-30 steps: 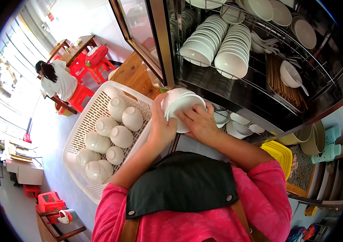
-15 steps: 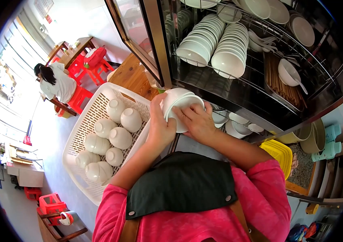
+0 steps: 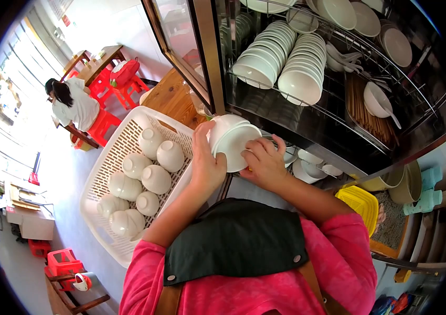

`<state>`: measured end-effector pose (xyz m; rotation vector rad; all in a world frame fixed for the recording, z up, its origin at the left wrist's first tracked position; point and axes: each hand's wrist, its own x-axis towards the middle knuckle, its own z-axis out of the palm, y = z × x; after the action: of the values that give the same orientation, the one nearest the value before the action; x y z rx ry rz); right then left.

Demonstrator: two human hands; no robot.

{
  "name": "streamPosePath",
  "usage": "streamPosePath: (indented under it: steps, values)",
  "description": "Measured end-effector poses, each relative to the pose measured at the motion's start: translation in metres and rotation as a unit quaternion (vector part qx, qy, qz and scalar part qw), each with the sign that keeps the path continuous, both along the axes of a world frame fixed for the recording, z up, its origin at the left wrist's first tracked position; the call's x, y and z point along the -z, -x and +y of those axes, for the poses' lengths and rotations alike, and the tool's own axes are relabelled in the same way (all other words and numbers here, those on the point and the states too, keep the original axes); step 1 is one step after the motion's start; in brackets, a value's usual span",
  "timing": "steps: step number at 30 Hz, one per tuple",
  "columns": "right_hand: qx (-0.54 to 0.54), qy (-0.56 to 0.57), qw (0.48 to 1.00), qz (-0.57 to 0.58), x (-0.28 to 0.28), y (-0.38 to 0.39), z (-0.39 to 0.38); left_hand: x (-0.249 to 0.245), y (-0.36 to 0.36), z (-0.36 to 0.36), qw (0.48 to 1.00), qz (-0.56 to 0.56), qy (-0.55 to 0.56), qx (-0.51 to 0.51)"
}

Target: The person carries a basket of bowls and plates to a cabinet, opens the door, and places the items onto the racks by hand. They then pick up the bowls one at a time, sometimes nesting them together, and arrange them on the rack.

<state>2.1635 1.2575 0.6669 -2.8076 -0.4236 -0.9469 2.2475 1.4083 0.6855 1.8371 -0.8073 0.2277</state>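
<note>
White bowls, one nested in another, are held in front of my chest with the open side turned toward me. My left hand wraps round their left side, thumb at the rim. On the right, the bent fingers of my right hand grip the rim. To the left, a white slotted plastic basket carries several upturned white bowls, some of them stacked together. The open cabinet's wire rack holds two leaning rows of white bowls beyond my hands.
A glass cabinet door stands open ahead. Inside are spoons, chopsticks and a small bowl with a spoon. A yellow basket lies at right. At far left a person sits on a red stool.
My right hand's fingers have drawn back from inside the bowl to its right rim. The nested bowls have turned slightly, showing more of the inside. My left hand keeps its grip.
</note>
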Motion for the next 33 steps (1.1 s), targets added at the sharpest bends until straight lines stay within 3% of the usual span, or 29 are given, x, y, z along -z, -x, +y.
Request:
streamPosePath:
  steps: [2, 8, 27, 30, 32, 33]
  values:
    - [0.024, 0.007, 0.999, -0.043, 0.005, 0.001, -0.002, -0.002, 0.000, 0.002, 0.999, -0.038, -0.016, -0.015]
    - [0.048, 0.008, 0.999, -0.006, -0.004, -0.001, 0.003, -0.005, 0.002, 0.000, 0.995, -0.101, -0.011, 0.001]
    - [0.048, -0.003, 0.999, -0.025, -0.002, -0.008, 0.006, -0.010, 0.004, -0.001, 0.995, -0.097, -0.031, -0.008]
    - [0.040, -0.009, 0.999, 0.002, -0.004, -0.006, 0.003, -0.004, -0.001, -0.001, 0.992, -0.121, -0.029, -0.012]
    - [-0.051, -0.057, 0.990, 0.117, -0.009, 0.001, -0.003, 0.001, -0.006, 0.000, 0.993, -0.113, -0.029, -0.019]
    - [-0.052, -0.056, 0.990, 0.116, -0.003, 0.006, -0.008, 0.007, -0.011, 0.002, 0.993, -0.114, -0.027, -0.020]
